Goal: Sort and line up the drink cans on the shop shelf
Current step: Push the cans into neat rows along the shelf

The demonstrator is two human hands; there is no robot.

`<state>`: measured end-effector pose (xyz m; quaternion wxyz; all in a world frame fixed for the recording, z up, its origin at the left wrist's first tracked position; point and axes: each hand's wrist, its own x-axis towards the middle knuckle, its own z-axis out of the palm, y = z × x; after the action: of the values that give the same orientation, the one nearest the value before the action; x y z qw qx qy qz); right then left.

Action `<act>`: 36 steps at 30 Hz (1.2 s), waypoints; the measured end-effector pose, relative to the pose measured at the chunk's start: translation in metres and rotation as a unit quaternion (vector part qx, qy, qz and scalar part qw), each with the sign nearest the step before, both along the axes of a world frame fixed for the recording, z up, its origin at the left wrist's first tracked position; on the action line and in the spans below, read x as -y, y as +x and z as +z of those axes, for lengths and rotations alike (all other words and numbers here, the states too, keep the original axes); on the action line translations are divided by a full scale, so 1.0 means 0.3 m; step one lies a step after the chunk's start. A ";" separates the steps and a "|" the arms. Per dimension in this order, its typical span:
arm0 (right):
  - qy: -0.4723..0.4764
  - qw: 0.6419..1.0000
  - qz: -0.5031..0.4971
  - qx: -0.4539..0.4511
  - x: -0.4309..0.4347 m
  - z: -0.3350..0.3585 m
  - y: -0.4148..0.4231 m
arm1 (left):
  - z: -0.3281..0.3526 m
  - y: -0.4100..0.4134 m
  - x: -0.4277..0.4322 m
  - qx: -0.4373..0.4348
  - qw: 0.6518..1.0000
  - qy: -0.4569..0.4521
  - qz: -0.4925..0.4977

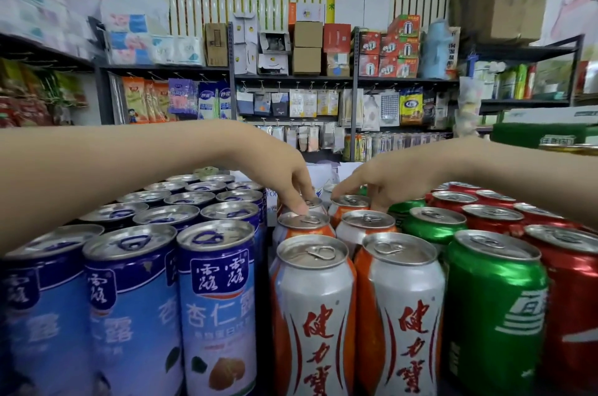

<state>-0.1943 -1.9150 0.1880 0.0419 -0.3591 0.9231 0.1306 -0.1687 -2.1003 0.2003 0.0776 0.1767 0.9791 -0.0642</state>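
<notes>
Cans stand in rows by kind: blue almond-drink cans [215,298] on the left, orange-and-white cans [314,314] in two columns in the middle, green cans [495,298] and red cans [572,282] on the right. My left hand [284,175] reaches in from the left. Its fingers curl down over the rim of a rear orange-and-white can [316,203] in the left column. My right hand [388,178] comes from the right, with forefinger and thumb straddling the top of the rear can [351,201] in the right column. The bodies of both rear cans are hidden.
White packaging [323,174] lies just behind the orange-and-white cans. A narrow gap separates the blue cans from the orange column. Across the aisle stand dark shelves [291,78] with boxes and hanging packets. A green box [537,135] sits at the right.
</notes>
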 end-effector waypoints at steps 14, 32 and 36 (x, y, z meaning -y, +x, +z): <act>-0.061 0.995 -0.068 0.034 0.011 0.024 -0.155 | -0.026 -0.143 0.001 -0.053 0.995 -0.076 0.028; -0.044 0.998 -0.029 0.026 0.058 -0.008 -0.216 | -0.042 -0.218 0.003 0.007 0.998 0.026 0.056; -0.038 0.999 -0.027 0.024 0.065 -0.007 -0.202 | -0.039 -0.206 -0.002 0.008 0.998 0.016 0.062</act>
<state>-0.2549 -1.9344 0.1859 0.0539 -0.3384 0.9356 0.0857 -0.2306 -2.0997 0.1885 0.0864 0.1174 0.9884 -0.0421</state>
